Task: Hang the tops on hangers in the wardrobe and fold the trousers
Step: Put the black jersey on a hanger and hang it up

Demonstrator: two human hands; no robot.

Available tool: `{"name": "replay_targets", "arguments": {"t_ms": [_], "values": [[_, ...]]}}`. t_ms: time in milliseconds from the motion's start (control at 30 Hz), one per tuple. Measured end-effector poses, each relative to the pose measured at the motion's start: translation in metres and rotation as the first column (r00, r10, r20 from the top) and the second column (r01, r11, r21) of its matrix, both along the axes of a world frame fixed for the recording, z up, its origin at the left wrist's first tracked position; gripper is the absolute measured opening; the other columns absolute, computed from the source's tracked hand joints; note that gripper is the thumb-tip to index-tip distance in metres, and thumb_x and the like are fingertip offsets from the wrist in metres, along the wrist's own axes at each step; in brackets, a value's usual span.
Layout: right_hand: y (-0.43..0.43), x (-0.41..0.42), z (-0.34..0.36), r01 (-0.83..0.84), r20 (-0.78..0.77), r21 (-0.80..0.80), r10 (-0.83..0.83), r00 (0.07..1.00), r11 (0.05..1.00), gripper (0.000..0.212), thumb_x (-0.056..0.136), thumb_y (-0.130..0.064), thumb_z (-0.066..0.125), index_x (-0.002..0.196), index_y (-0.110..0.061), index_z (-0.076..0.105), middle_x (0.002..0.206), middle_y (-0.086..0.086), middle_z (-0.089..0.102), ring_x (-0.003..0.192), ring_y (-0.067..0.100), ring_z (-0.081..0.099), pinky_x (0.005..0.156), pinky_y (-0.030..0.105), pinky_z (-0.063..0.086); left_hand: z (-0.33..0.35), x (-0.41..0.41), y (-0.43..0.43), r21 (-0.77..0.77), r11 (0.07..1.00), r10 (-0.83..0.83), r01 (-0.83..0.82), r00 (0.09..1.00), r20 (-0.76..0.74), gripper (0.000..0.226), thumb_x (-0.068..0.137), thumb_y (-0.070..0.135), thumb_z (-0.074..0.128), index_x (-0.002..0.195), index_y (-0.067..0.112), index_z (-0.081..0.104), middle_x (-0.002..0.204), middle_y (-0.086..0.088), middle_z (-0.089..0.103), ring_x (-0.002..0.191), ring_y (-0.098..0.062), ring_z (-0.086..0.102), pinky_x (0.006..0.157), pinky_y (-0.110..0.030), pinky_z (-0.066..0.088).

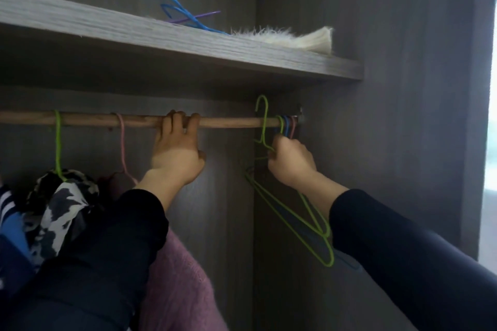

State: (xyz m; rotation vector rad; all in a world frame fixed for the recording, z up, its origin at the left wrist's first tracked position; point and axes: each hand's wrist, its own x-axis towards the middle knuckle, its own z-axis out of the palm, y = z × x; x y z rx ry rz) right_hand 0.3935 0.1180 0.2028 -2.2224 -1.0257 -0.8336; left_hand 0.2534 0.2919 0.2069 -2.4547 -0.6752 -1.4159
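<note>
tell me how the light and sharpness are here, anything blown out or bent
Head view: dim and soft overall; a blown-out strip at the right edge; the shelf slants across the frame; clothes lower left sink into shadow; the left hand on the rail and right hand on a green hanger read clearly.
</note>
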Motion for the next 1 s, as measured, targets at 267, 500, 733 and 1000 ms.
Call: {"name": "replay_targets", "arguments": {"t_ms": [267,500,733,1000], "values": [[0.012,-0.029,-0.015,-0.195,-0.155,0.061,0.203,0.967,0.979,0.013,0.091,-0.018,0.048,0.080,-0.015,0.054,0.088,0.013,0.063,0.091,0.037,0.061,0.067,0.033,0.043,0.001,-0.004,-0.002,-0.036,0.999,-0.029,0.028,0.999,-0.028,0.083,0.080,0.028,0.066,0.149,0.013,0.024,0.147,-0.017,0.025,0.140,-0.033,0.014,0.115,-0.045,0.019],[-0.008,-0.054,-0.019,-0.157,-0.184,0.162,0.186,0.965,0.974,0.014,0.087,-0.016,0.052,0.080,-0.011,0.063,0.077,0.008,0.060,0.084,0.033,0.060,0.066,0.032,0.044,-0.005,-0.007,-0.013,-0.096,0.994,-0.052,0.046,0.997,-0.061,0.092,0.079,0.032,0.067,0.152,0.013,0.014,0.158,-0.013,0.008,0.147,-0.030,-0.002,0.119,-0.043,0.007],[-0.073,-0.074,-0.077,-0.186,-0.360,0.058,0.194,0.913,0.981,0.026,0.088,-0.031,0.062,0.067,-0.015,0.061,0.056,-0.008,0.049,0.056,0.009,0.047,0.051,0.027,0.036,-0.045,-0.010,-0.079,-0.247,0.951,-0.212,0.185,0.974,-0.084,0.071,0.089,0.026,0.054,0.149,0.008,0.021,0.155,-0.020,0.019,0.145,-0.034,0.013,0.118,-0.046,0.012],[-0.229,-0.103,-0.085,-0.160,-0.442,0.041,0.162,0.882,0.986,0.032,0.093,-0.027,0.059,0.061,-0.021,0.057,0.036,-0.009,0.048,0.030,0.006,0.048,0.037,0.013,0.036,-0.089,0.003,-0.207,-0.424,0.794,-0.452,0.436,0.889,0.069,0.058,0.093,0.022,0.049,0.146,0.013,0.029,0.149,-0.013,0.029,0.136,-0.031,0.027,0.108,-0.044,0.031]]}}
